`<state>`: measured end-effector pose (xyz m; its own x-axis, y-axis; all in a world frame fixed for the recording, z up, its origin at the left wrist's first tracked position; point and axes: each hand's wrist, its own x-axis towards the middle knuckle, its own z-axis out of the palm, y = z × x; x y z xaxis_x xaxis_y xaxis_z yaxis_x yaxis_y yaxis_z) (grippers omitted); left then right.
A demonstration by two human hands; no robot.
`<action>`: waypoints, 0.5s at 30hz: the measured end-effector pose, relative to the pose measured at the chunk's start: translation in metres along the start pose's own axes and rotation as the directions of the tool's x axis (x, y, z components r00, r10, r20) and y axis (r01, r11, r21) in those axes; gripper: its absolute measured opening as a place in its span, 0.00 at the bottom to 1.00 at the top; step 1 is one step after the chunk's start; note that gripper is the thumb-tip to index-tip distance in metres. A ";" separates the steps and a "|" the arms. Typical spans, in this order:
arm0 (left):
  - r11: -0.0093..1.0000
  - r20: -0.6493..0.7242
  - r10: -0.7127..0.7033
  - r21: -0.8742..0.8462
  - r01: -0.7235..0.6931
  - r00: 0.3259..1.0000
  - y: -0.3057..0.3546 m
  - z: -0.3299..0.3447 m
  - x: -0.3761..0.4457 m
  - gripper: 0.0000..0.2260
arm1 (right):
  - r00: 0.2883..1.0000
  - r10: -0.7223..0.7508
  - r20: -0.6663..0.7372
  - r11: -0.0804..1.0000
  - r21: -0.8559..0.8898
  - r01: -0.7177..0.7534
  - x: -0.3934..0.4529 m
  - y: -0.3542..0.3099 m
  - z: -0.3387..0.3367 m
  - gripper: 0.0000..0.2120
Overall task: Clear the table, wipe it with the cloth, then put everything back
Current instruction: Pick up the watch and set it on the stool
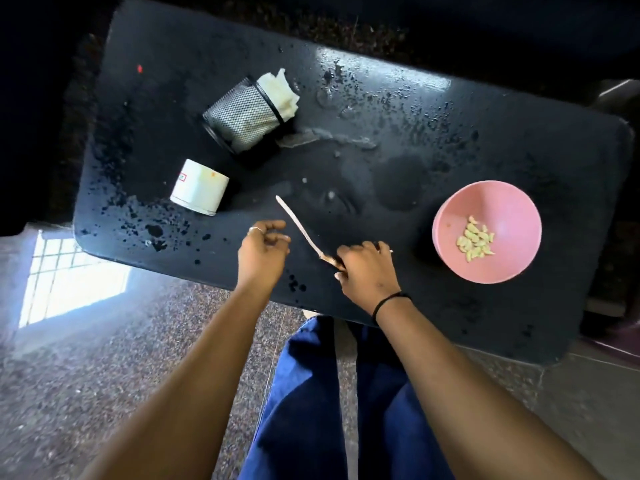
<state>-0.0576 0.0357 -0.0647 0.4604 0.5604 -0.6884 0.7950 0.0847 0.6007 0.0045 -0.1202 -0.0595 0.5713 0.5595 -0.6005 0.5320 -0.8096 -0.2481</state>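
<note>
Right hand closed on a spoon at the desk's six o'clock; left hand loosely curled, empty; cloth in the tipped mesh cup at ten o'clock; bowl at three o'clock risks a knock.

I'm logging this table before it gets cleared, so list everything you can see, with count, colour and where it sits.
Table: one, black, flecked and smeared, filling the middle of the view.
Mesh holder: one, black, far left part, tipped on its side.
Cloth: one, white, stuffed in the mesh holder, sticking out of its mouth.
Cup: one, white, on its side near the left edge.
Spoon: one, pale, near edge, bowl end under the right hand.
Bowl: one, pink, right side.
Pods: a small heap, pale green, inside the bowl.
Left hand: curled, empty, ring on.
Right hand: on the spoon, black wristband.
</note>
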 end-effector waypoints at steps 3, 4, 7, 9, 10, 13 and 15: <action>0.996 0.031 -0.085 0.027 0.084 0.996 -0.005 0.013 -0.011 0.03 | 0.999 -0.023 -0.040 0.992 0.123 0.027 0.000 0.003 -0.002 0.05; 0.995 0.027 -0.103 0.008 0.103 0.994 -0.005 0.017 -0.014 0.04 | 0.998 -0.035 -0.043 0.986 0.160 0.041 0.000 0.004 -0.004 0.06; 0.996 -0.057 -0.058 -0.064 0.054 0.997 0.001 0.031 -0.021 0.12 | 0.999 -0.049 -0.016 0.945 0.322 0.052 -0.004 0.006 -0.013 0.07; 0.964 -0.091 -0.128 -0.247 0.102 0.988 0.010 0.035 -0.024 0.18 | 0.998 -0.061 0.024 0.889 0.456 0.043 -0.010 0.009 -0.016 0.07; 0.896 -0.034 -0.237 -0.395 0.204 0.971 0.016 0.038 -0.026 0.19 | 0.997 -0.062 0.035 0.852 0.522 0.034 -0.015 0.013 -0.017 0.06; 0.582 0.306 -0.420 -0.631 0.513 0.854 0.031 0.044 -0.036 0.06 | 0.997 -0.065 0.036 0.743 0.668 0.025 -0.035 0.030 -0.020 0.02; 0.597 0.343 -0.397 -0.609 0.523 0.852 0.030 0.050 -0.045 0.01 | 0.996 -0.048 0.080 0.675 0.737 -0.026 -0.056 0.052 -0.024 0.02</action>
<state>-0.0349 -0.0285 -0.0360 0.2121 0.1614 -0.9638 0.4746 0.8452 0.2459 0.0150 -0.1889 -0.0206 0.4934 0.5819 -0.6464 -0.1167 -0.6922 -0.7122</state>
